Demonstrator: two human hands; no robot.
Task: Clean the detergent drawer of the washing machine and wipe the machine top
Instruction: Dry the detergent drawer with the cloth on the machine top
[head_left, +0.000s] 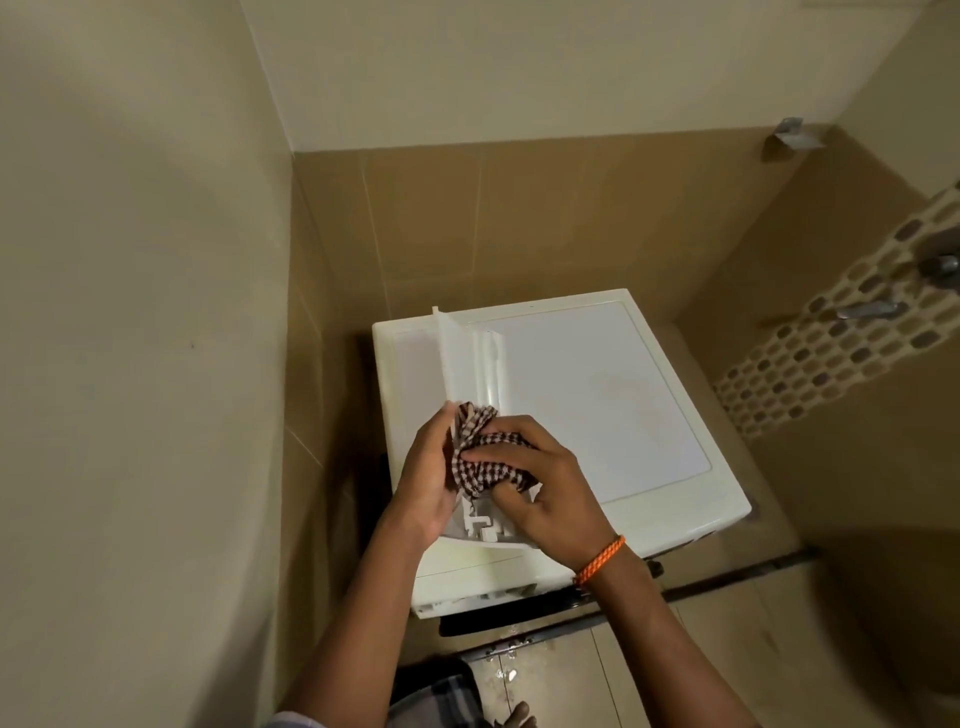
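Centre of the frame, place: the white detergent drawer (470, 364) was out of its slot, held over the left part of the washing machine top (597, 395).
Left hand (423, 480): clamped around the drawer's left wall near its lower end, steadying it.
Right hand (545, 480): closed on a bunched checked cloth (485, 457), pressing it into the drawer.
Drawer, likely handling: light, rigid plastic, probably slick if wet; thin partitions and the latch end near the wrists could snap if twisted.
Where to hold: the long outer walls looked safest.
Cloth, likely handling: soft, pliable, able to reach corners.
Machine top: bare and flat, apparently not yet wiped.
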